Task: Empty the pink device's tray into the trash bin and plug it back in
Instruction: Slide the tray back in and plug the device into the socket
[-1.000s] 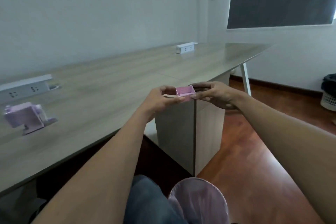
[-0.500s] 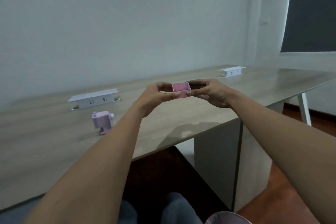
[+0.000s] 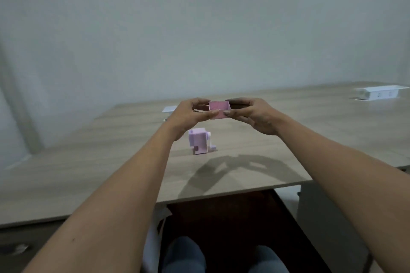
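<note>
The tray (image 3: 219,108) is pinched between the left hand (image 3: 188,115) and right hand (image 3: 255,115), open side up and seemingly empty. The device (image 3: 199,140) stands on the table (image 3: 111,150) below the hands; reinsertion appears left.

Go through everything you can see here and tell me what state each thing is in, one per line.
pink tray: out of the device, held level in the air, open side up, looks empty
left hand: gripping the tray's left end
right hand: gripping the tray's right end
pink device: upright on the table, untouched
power strip: on the table, nothing visibly plugged in
</note>
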Demonstrator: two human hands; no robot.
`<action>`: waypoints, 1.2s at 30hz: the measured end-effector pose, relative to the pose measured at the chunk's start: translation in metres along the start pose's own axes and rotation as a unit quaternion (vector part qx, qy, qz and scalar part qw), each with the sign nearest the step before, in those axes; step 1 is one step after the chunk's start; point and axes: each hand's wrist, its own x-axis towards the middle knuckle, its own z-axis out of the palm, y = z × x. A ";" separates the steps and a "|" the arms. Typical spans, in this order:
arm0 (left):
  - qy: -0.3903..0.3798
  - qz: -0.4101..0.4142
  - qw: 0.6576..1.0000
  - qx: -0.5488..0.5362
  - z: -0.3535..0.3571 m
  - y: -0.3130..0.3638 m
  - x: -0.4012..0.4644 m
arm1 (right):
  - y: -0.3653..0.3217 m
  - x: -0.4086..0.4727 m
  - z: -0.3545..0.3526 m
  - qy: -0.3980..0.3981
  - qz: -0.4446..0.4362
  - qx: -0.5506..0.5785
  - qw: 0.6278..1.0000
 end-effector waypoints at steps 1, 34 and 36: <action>0.007 -0.006 1.000 0.002 -0.008 -0.006 -0.001 | 0.004 0.008 0.006 -0.009 0.001 0.000 1.000; 0.035 -0.193 0.979 -0.053 -0.062 -0.159 -0.021 | 0.117 0.093 0.027 -0.047 0.063 -0.101 0.992; 0.039 -0.191 0.979 -0.055 -0.060 -0.161 -0.022 | 0.119 0.093 0.026 -0.049 0.063 -0.098 0.992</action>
